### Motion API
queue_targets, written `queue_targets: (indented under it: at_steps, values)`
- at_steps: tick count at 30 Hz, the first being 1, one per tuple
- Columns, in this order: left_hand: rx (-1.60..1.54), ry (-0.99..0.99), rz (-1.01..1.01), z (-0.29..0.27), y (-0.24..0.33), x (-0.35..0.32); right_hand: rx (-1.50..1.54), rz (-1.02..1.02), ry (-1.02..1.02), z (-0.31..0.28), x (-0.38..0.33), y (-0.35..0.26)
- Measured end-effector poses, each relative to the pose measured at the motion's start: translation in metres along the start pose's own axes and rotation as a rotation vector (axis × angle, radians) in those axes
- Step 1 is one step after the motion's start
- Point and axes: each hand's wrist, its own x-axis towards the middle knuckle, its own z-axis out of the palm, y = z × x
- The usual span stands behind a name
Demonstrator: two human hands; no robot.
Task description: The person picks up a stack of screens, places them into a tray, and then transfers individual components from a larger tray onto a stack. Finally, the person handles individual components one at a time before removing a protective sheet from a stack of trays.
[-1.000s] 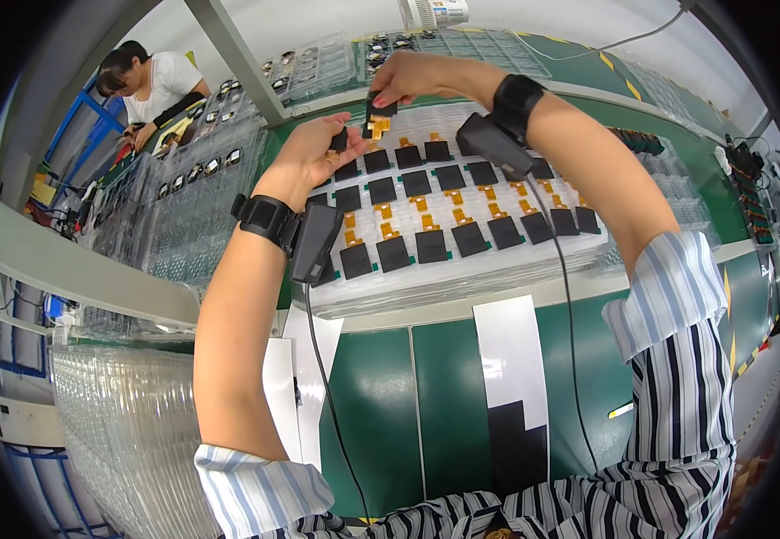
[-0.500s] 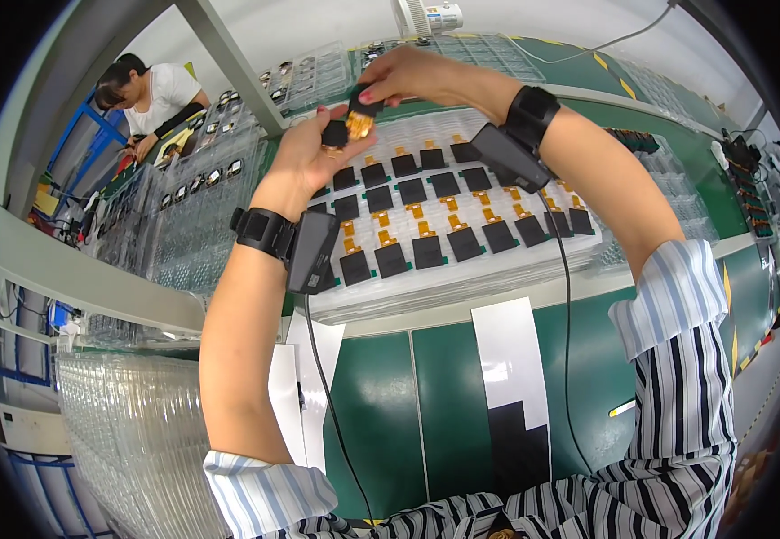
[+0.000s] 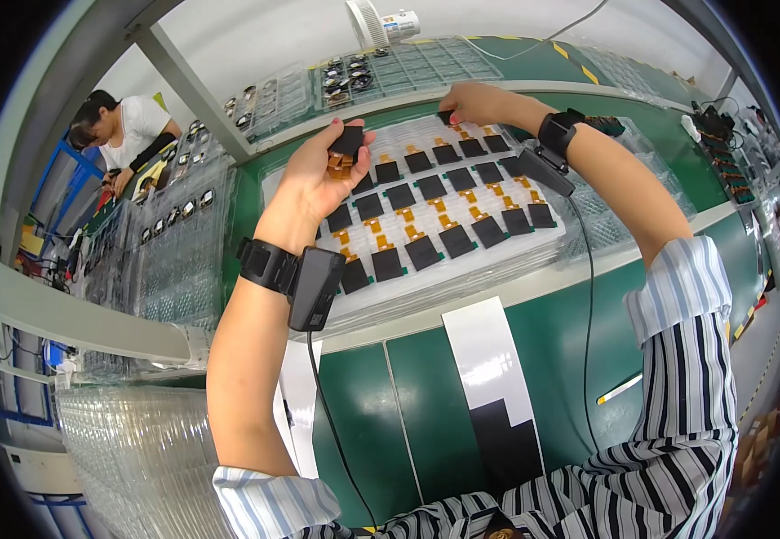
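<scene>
My left hand point(image 3: 305, 180), palm up near the left end of a white tray point(image 3: 462, 267), holds a black square screen module point(image 3: 348, 141) with orange flex cables below it; more than one piece may be in it. At the tray's far side, my right hand point(image 3: 482, 102) pinches another black module point(image 3: 447, 117), mostly hidden by the fingers. Rows of similar black squares point(image 3: 456, 241) with orange flex tails lie in the tray. A black device is strapped to each of my wrists, with a cable running down from it.
Clear plastic trays point(image 3: 408, 72) with round parts stand beyond the rail. Left are more trays point(image 3: 170, 256), a grey post point(image 3: 194, 94) and a seated person point(image 3: 129, 135). A stack of clear trays point(image 3: 138, 449) stands lower left. A white sheet point(image 3: 484, 346) lies on the green bench.
My right hand has moved away from my left hand to the right, carrying a module to the tray's far row. My left hand keeps its module; the whole view has shifted slightly.
</scene>
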Motion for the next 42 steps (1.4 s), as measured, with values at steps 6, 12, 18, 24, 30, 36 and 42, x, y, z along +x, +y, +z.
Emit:
queue_targets:
  at_steps: [6,12,18,24,30,36,42]
  values:
    - [-0.026,0.18,0.028,0.008,-0.008,-0.006,0.378,0.172,0.025,-0.031,-0.001,0.026]
    - [-0.075,0.143,0.049,0.019,-0.022,-0.014,0.273,0.196,-0.082,-0.004,-0.012,0.046]
    - [-0.165,-0.043,-0.032,-0.005,-0.025,-0.013,0.309,0.223,0.061,-0.017,-0.014,0.03]
    - [-0.262,0.032,-0.045,0.004,-0.042,-0.035,1.053,0.013,0.209,-0.052,-0.039,-0.084]
    - [-0.269,0.138,0.007,0.052,-0.07,-0.075,1.21,0.126,0.02,-0.021,-0.074,-0.158]
    - [-0.338,0.065,-0.034,0.017,-0.088,-0.131,0.621,-0.118,0.365,-0.044,-0.062,-0.184]
    - [-0.265,0.102,-0.287,0.012,-0.159,-0.204,0.342,-0.261,0.159,0.004,-0.015,-0.191]
